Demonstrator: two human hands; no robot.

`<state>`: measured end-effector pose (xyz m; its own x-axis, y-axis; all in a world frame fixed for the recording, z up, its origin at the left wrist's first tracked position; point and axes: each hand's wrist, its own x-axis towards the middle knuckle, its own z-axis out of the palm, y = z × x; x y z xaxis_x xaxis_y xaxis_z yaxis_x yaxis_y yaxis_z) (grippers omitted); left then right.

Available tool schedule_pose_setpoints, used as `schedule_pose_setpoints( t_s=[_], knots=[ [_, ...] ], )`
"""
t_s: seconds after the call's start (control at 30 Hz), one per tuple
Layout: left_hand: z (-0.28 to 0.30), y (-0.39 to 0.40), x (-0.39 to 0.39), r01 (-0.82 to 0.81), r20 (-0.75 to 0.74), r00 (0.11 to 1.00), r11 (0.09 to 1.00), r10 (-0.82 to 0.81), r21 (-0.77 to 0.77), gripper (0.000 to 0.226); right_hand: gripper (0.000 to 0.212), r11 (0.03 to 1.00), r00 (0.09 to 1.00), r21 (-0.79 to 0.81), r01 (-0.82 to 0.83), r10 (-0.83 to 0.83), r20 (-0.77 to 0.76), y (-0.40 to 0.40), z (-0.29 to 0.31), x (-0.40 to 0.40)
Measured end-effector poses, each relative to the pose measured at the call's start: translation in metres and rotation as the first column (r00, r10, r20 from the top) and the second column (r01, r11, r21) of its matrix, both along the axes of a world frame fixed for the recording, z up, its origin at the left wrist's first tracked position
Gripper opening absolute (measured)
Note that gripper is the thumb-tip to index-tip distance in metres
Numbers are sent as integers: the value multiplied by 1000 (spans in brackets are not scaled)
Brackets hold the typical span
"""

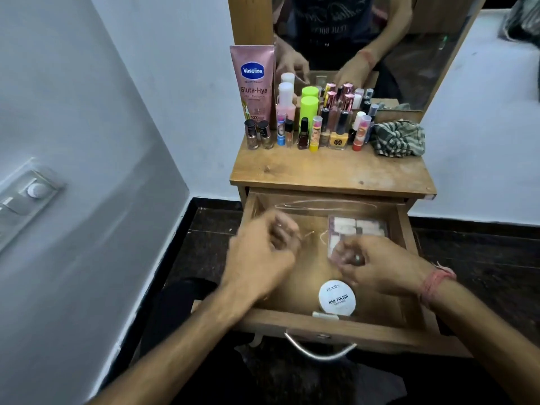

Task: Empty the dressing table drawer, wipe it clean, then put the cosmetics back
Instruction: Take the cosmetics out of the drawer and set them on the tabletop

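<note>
Both forearms reach over open wooden drawer (330,325): left hand (260,255) blurred, fingers curled, grip unclear; right hand (377,264) pinching pink-rimmed cosmetics palette (355,228), white round nail-polish tin (337,298) near front wall

Pink tube (253,80), checked cloth (399,138), white tub (337,297)

One pink tube (253,80), two green-capped bottles (309,108), one checked cloth (399,138), one white tub (337,298).
</note>
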<state>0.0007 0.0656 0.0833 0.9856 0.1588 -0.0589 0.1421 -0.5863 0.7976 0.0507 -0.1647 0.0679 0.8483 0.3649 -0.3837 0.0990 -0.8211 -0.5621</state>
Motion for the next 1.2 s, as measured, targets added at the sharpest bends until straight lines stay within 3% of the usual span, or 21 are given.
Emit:
schedule_pose_setpoints(
  t_s=[0.07,0.17,0.3,0.37,0.47,0.53,0.67,0.87,1.03,1.2],
  knots=[
    [-13,-11,-9,169,-231,964,975,-132,146,5,11,990,998,-141,20,-28,-54,-6,-8,-12],
    [-15,-20,-8,359,-446,873,878,-196,317,22,8,978,993,-192,82,-96,-63,-2,-11,-21],
    [-14,-25,-1,402,-575,790,888,-214,222,26,5,980,982,-162,114,-136,-128,12,-5,-28],
    [-15,-25,0,390,-582,783,902,-218,187,26,4,971,963,-94,218,-230,-141,16,-6,-32],
    [-17,-18,-2,302,-508,840,941,-188,153,19,4,863,850,156,481,-415,-325,19,-8,-34],
    [-17,-12,-5,204,-397,904,977,-160,69,13,4,775,813,294,560,-445,-374,18,-5,-33],
    [-6,-3,-10,30,-103,994,990,-45,-141,22,11,597,824,569,565,-450,-345,28,10,-26],
    [23,19,17,-89,244,961,983,127,-162,56,16,464,860,745,479,-419,-292,79,59,14],
    [35,40,48,-182,244,938,950,245,-255,87,30,463,893,785,412,-378,-246,122,66,49],
    [28,50,63,-224,214,935,939,283,-262,97,43,420,898,816,398,-360,-252,145,58,66]
  ],
)
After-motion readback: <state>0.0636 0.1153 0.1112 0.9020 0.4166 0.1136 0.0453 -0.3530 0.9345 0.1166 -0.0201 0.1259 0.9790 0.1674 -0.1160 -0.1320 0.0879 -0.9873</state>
